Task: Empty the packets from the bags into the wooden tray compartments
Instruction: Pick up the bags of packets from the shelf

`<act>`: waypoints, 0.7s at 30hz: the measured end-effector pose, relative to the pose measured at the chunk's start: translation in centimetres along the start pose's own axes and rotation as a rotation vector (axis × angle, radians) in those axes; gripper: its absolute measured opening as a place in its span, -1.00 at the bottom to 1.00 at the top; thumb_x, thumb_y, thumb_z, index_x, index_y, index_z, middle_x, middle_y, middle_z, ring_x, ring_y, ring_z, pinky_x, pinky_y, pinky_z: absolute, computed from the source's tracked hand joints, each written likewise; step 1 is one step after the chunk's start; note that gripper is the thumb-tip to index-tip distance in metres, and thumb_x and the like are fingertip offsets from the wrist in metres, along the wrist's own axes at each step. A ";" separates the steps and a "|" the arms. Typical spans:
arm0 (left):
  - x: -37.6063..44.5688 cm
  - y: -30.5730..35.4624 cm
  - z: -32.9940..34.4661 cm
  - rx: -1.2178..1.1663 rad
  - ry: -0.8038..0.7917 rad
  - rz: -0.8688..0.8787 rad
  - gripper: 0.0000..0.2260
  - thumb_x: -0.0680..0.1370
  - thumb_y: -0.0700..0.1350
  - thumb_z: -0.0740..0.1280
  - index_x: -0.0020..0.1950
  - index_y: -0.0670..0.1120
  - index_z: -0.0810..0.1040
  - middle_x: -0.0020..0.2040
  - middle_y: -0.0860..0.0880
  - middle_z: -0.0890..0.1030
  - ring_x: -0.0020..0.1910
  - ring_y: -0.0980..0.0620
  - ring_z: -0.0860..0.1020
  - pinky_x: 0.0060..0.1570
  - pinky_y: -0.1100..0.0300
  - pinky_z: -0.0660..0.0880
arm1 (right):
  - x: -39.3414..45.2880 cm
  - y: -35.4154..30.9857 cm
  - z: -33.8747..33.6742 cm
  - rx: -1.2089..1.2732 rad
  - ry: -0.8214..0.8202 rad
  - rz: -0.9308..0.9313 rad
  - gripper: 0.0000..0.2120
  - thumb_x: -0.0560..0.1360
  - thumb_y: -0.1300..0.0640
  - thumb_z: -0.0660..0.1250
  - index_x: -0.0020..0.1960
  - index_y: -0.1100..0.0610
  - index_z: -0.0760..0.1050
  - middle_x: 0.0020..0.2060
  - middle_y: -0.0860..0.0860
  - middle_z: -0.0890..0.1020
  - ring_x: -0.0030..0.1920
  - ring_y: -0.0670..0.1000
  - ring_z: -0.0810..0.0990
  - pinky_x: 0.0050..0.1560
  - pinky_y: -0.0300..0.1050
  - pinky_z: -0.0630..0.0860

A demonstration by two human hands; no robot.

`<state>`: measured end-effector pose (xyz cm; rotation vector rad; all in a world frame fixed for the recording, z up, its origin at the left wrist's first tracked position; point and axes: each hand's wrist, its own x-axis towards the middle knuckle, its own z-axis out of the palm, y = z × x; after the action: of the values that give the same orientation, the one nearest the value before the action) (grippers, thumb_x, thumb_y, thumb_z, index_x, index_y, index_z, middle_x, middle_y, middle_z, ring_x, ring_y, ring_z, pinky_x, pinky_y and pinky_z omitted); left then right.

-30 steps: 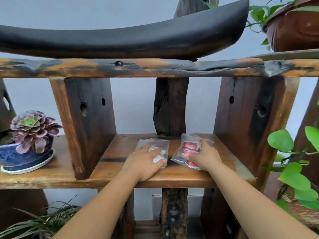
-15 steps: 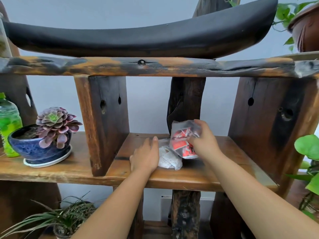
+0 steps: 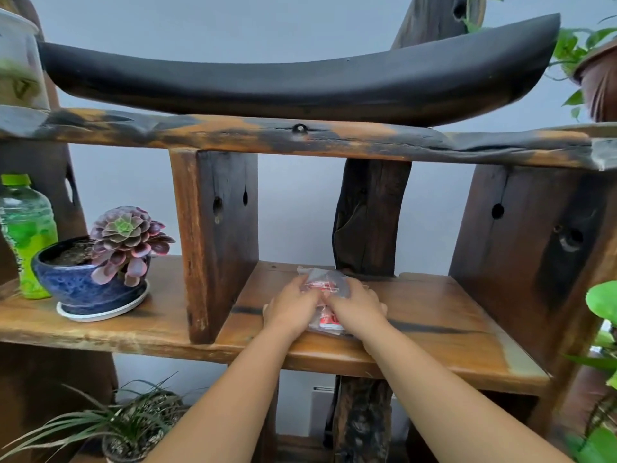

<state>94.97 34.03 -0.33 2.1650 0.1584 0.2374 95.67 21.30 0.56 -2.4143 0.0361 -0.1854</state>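
Note:
A clear plastic bag of red-and-white packets (image 3: 325,283) lies on the wooden shelf board (image 3: 434,315), in the middle bay. My left hand (image 3: 291,304) and my right hand (image 3: 358,305) are side by side on top of it, fingers curled over the plastic. The second clear bag, with white packets, is hidden under the hands and the red bag. No wooden tray is in view.
A blue pot with a purple succulent (image 3: 96,262) and a green bottle (image 3: 26,235) stand on the shelf to the left. Thick upright posts (image 3: 217,242) (image 3: 370,222) frame the bay. Leafy plants (image 3: 604,302) hang at the right; a grassy plant (image 3: 110,426) sits below.
My right hand lifted the red-packet bag, carried it left and set it over the white-packet bag. Both hands have come together on the stacked bags.

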 end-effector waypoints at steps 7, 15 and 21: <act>-0.4 0.5 -0.1 0.082 -0.026 0.007 -0.55 0.46 0.14 0.18 0.36 0.23 0.32 0.22 0.05 0.61 0.21 -0.09 0.56 0.30 -0.11 0.41 | 1.2 0.3 -3.0 0.789 -0.156 0.362 -0.32 0.32 -0.01 0.50 0.32 0.13 0.28 0.13 0.15 0.56 0.06 0.17 0.62 -0.04 0.14 0.66; -0.7 0.5 -0.1 0.060 -0.058 0.073 -0.51 0.47 0.12 0.24 0.40 0.22 0.27 0.27 0.09 0.57 0.18 -0.02 0.57 0.26 -0.11 0.47 | 1.4 -0.1 -3.1 0.826 -0.304 0.449 -0.84 0.50 0.17 0.41 0.05 0.19 0.55 -0.12 0.11 0.69 -0.25 0.06 0.66 -0.28 -0.14 0.59; -0.4 -0.4 -0.1 -0.089 -0.066 0.169 -0.53 0.55 0.00 0.32 0.42 0.19 0.27 0.22 0.12 0.55 0.13 0.08 0.57 0.17 0.05 0.53 | 1.0 -1.1 -1.9 0.774 -0.178 0.301 -0.81 0.46 0.19 0.44 0.06 0.15 0.55 -0.12 0.16 0.71 -0.18 0.14 0.72 -0.14 0.04 0.68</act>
<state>94.52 34.28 -0.61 2.0964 -0.0724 0.2644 96.38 20.78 2.85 -1.6196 0.2058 0.1379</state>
